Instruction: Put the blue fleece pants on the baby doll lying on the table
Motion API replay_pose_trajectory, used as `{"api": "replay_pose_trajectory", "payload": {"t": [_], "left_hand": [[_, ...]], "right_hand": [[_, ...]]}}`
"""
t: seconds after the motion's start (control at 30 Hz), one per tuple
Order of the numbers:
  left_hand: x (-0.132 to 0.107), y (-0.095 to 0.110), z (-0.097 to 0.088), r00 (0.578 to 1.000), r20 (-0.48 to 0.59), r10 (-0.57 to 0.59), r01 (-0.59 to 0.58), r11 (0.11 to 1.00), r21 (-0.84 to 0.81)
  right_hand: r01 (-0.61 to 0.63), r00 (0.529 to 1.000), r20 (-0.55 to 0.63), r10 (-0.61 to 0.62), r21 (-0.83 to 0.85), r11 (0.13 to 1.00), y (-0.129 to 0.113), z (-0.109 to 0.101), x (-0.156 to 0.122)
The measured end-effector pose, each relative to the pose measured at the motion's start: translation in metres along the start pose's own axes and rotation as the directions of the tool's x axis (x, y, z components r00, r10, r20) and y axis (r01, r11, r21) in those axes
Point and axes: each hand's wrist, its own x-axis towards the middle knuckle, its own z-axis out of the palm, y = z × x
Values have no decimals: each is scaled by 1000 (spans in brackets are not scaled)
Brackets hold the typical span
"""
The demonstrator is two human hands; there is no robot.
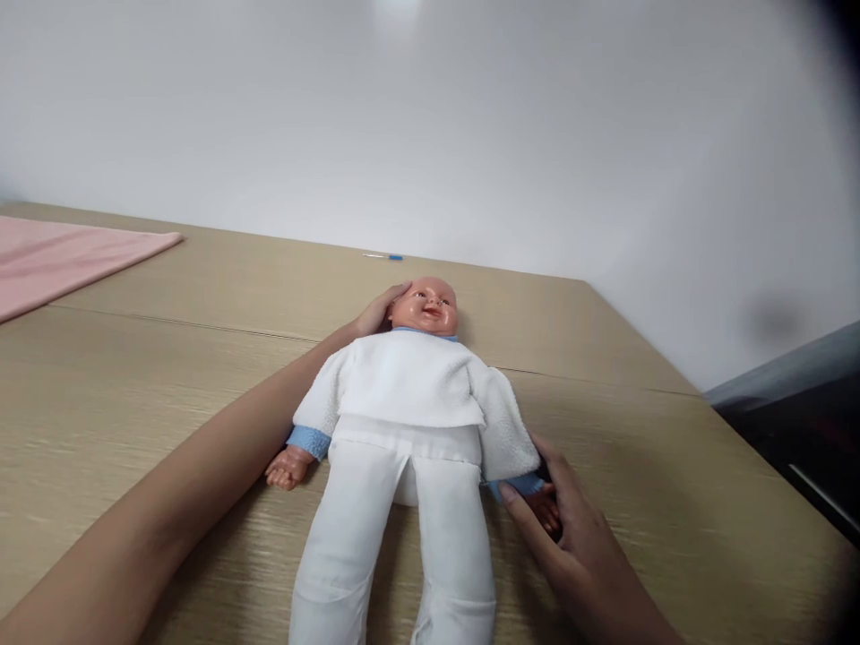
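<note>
- Doll [407,439], one; lying face up in the centre and lower centre of the frame, head towards the top; wearing a white fleecy top [409,381] with blue cuffs and white trousers [342,520], the legs running off the lower edge.
- Left hand [378,309], above centre; curving, partly open, against the left side of the doll's head [430,309]; fingers partly hiding behind it, so whether they are gripping cannot be told.
- Right hand [574,533], lower right; closing loosely, thumb and fingers lying on either side of the blue cuff [520,486] and holding the doll's arm there.
- Pink cloth [73,255], upper left; lying flat, running off the left edge.
- Slim blue-ended stick [382,257], upper centre; lying beyond the doll's head.
- Wooden table [638,466]; bearing all the above; pale wall [403,134] standing behind.
</note>
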Motion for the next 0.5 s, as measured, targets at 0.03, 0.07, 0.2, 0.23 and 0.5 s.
{"api": "replay_pose_trajectory", "payload": {"t": [0.03, 0.07, 0.2, 0.23, 0.5], "left_hand": [[0, 0, 0, 1000, -5, 4, -4, 1000, 7], [0, 0, -1, 1000, -8, 10, -10, 1000, 14], [-2, -1, 1, 999, -19, 34, -33, 999, 36], [-2, -1, 2, 999, -21, 40, -39, 999, 38], [-5, 0, 9, 997, -60, 40, -40, 999, 11]], "right_hand": [[-2, 1000, 2, 2, 4, 1000, 0, 0, 0], [-2, 1000, 1, 2, 5, 1000, 0, 0, 1], [10, 1000, -8, -10, 13, 1000, 0, 0, 1], [14, 1000, -12, -14, 18, 1000, 0, 0, 0], [-11, 1000, -2, 11, 34, 999, 4, 1, 0]]}}
